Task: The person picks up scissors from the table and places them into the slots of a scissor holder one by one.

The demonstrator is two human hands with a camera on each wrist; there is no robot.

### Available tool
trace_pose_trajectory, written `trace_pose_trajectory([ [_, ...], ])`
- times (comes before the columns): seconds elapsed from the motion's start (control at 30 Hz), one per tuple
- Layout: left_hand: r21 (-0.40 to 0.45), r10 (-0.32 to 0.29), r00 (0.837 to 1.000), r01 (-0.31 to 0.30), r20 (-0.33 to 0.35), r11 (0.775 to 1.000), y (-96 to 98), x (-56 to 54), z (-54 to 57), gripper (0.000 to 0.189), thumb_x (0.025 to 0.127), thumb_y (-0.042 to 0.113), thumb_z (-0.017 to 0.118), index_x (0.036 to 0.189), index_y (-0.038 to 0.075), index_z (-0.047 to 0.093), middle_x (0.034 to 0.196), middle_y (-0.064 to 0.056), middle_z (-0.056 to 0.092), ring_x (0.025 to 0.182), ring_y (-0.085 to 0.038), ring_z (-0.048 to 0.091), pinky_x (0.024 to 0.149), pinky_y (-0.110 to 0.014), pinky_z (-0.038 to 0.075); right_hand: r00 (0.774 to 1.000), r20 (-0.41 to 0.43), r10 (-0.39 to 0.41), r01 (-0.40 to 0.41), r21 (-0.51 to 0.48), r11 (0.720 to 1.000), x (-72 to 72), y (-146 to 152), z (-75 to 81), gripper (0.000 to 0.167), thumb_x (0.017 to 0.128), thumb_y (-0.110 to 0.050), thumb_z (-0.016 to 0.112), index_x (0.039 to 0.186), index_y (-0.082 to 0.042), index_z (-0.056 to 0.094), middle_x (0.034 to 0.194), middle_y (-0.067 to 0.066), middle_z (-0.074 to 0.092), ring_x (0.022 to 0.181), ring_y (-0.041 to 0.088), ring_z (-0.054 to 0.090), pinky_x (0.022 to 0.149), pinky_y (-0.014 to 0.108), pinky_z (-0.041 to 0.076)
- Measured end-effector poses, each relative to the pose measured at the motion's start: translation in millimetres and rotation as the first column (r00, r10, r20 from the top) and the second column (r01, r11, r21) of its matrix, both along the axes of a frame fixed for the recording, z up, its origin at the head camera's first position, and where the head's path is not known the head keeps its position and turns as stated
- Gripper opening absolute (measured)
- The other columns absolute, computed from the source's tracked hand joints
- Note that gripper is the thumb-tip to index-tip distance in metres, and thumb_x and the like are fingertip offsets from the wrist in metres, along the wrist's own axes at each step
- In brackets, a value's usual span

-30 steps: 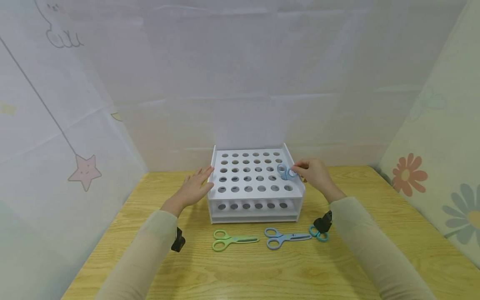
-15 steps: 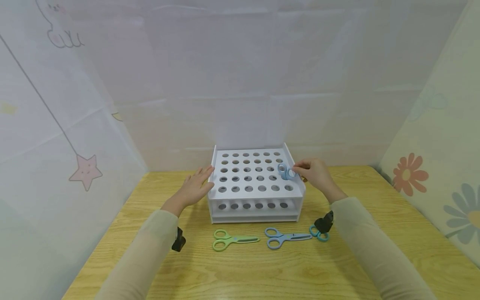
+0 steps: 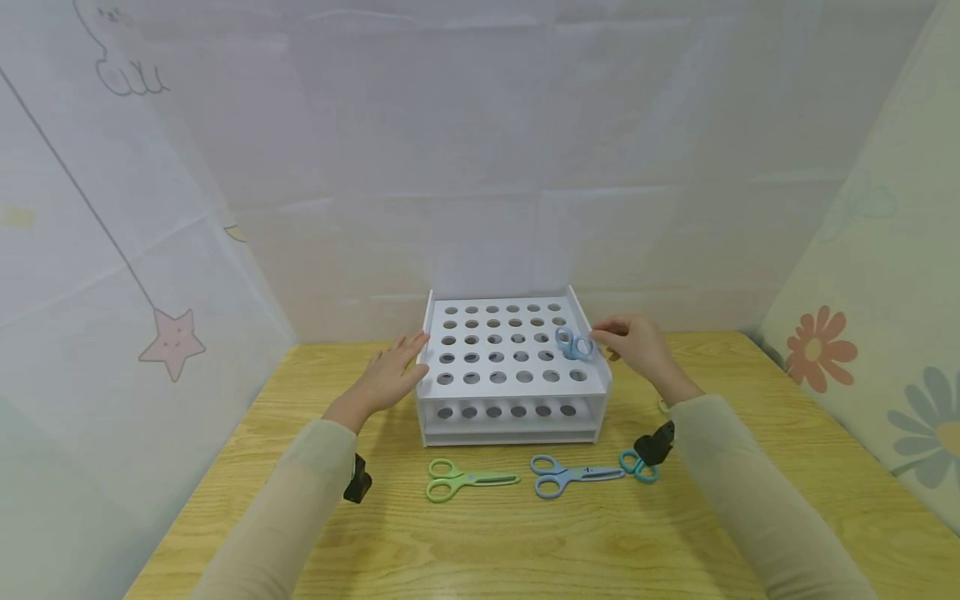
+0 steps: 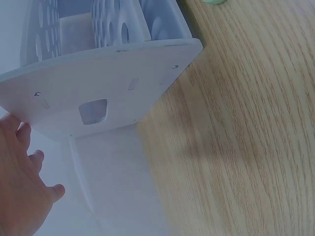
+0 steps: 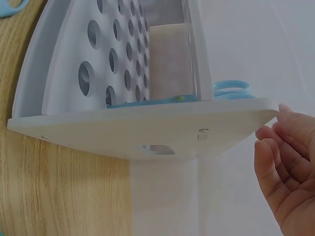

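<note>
A white two-tier rack (image 3: 512,396) with rows of round holes stands near the back wall. Light blue scissors (image 3: 575,352) are upright in a hole at its right side, handle loops above the top board; their blade (image 5: 157,101) shows between the tiers in the right wrist view. My right hand (image 3: 639,345) is just beside the rack's right panel (image 5: 172,130), fingers loosely bent and holding nothing, the thumb near the panel's top edge. My left hand (image 3: 386,375) rests against the left panel (image 4: 128,93) with fingers extended.
In front of the rack lie green scissors (image 3: 468,480), blue-violet scissors (image 3: 576,474) and teal scissors (image 3: 637,467), the last partly covered by the right wrist camera (image 3: 655,443). A small light green piece (image 3: 663,407) peeks out beside my right sleeve. Fabric walls enclose the wooden table (image 3: 480,550).
My right hand has let go of the light blue scissors and moved slightly right, away from the handles. The scissors stay standing in the rack. My left hand has not moved.
</note>
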State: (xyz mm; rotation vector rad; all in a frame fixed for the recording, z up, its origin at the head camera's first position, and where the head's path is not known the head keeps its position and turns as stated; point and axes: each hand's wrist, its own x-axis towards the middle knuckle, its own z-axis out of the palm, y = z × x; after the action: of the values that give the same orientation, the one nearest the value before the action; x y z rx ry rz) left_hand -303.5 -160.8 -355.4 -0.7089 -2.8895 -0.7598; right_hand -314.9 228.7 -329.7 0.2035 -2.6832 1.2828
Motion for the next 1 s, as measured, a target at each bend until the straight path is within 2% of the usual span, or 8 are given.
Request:
trace_pose_trajectory([
  [0.23,-0.003,0.001,1.0,-0.001,0.0,1.0,0.6,-0.7,0.0,0.054,0.098,0.03,0.036,0.147,0.01,0.023,0.151,-0.009,0.019,0.137,-0.033,0.008,0.103,-0.061,0.002,0.999,-0.045,-0.01,0.01,0.005,1.0,1.4,8.3,1.4,0.036,0.089,-0.028,0.062,0.109,0.001,0.063,0.097,0.018,0.063,0.07,0.022,0.059,0.062,0.03,0.053],
  [0.43,0.004,0.006,1.0,-0.006,0.006,1.0,0.8,0.4,0.6,0.054,0.098,0.03,0.036,0.147,0.011,0.024,0.151,-0.006,0.017,0.137,-0.033,0.007,0.103,-0.06,0.001,0.998,-0.068,0.0,0.0,-0.005,1.0,5.0,18.6,5.2,0.039,0.09,-0.029,0.059,0.114,0.002,0.061,0.099,0.018,0.063,0.073,0.022,0.058,0.066,0.036,0.054],
  [0.73,0.0,0.002,1.0,-0.002,0.004,1.0,0.0,-0.8,-0.3,0.054,0.098,0.031,0.035,0.147,0.01,0.023,0.151,-0.008,0.017,0.137,-0.033,0.007,0.103,-0.06,0.001,0.995,-0.094,-0.03,0.026,-0.045,0.999,9.9,34.0,8.9,0.042,0.091,-0.031,0.058,0.116,0.002,0.059,0.099,0.019,0.062,0.067,0.012,0.058,0.061,0.024,0.052],
  [1.0,-0.002,0.007,1.0,-0.007,0.005,1.0,-0.9,-0.7,-0.7,0.054,0.098,0.031,0.035,0.147,0.011,0.024,0.151,-0.007,0.017,0.137,-0.033,0.008,0.103,-0.06,0.002,0.993,-0.101,-0.058,0.054,-0.043,0.998,12.7,45.0,9.6,0.045,0.091,-0.035,0.057,0.118,0.0,0.059,0.104,0.022,0.061,0.069,0.016,0.059,0.06,0.024,0.052],
])
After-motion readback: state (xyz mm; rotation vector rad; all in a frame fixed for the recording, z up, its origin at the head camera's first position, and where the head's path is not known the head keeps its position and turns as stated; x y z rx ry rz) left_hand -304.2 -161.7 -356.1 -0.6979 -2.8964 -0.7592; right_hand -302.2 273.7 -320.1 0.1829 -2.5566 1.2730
